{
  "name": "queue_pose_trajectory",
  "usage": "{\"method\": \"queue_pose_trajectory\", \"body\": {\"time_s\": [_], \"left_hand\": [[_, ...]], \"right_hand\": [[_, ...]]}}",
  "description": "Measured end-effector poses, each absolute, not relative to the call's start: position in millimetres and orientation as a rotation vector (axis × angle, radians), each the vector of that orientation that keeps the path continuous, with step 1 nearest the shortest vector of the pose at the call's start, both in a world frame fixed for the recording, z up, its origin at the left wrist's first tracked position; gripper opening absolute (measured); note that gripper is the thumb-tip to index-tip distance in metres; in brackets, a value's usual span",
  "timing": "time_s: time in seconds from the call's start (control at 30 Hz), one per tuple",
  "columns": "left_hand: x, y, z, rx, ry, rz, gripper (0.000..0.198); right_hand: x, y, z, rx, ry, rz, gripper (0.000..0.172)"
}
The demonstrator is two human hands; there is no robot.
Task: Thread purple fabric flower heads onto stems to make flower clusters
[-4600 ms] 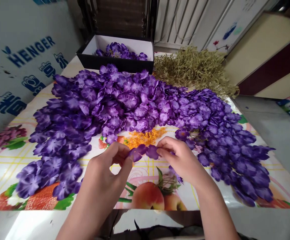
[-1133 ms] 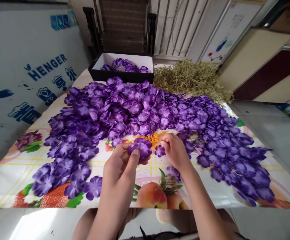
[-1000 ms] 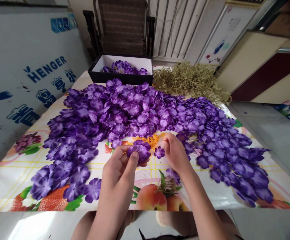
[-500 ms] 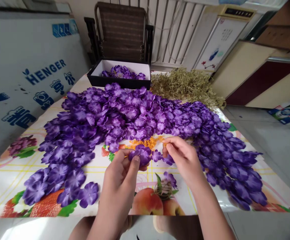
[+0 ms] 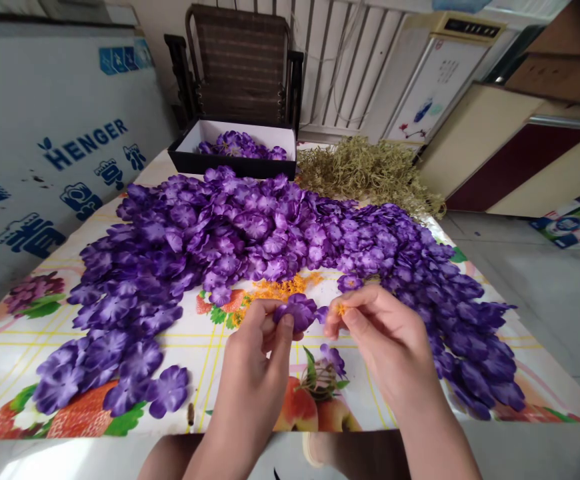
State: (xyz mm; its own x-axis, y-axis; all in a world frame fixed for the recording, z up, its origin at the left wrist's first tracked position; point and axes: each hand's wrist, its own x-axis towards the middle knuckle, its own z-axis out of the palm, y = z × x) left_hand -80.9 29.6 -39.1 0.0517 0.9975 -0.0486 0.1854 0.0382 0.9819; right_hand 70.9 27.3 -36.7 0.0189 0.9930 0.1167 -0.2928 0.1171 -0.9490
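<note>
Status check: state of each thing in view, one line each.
left hand, pinching a purple flower
right hand, pinching an orange piece beside that flower
box, open, flowers inside
flower pile, loose, spread across the table
orange bits, small heap on the table
green stems, heaped beside the box

The heap of fabric flowers (image 5: 250, 233) spreads across the table (image 5: 0, 360) and down its right side. Behind it sits a box (image 5: 230, 163), with a pile of stems (image 5: 365, 177) to the box's right and a chair (image 5: 243, 67) behind. A small pile of stamens (image 5: 275, 288) lies just before the heap. Nearest, the left hand (image 5: 265, 347) and right hand (image 5: 385, 333) meet, a single flower (image 5: 297, 312) between them.
</note>
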Motion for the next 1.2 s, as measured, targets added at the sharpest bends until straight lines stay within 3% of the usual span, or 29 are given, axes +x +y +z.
{"method": "queue_pose_trajectory", "body": {"time_s": [0.43, 1.2], "left_hand": [[-71, 29, -28, 1.302, 1.123, 0.941, 0.011], [-81, 29, -29, 1.467, 1.217, 0.865, 0.008]], "right_hand": [[73, 36, -51, -0.979, -1.005, 1.492, 0.006], [60, 35, -40, -1.067, -1.091, 1.435, 0.007]]}}
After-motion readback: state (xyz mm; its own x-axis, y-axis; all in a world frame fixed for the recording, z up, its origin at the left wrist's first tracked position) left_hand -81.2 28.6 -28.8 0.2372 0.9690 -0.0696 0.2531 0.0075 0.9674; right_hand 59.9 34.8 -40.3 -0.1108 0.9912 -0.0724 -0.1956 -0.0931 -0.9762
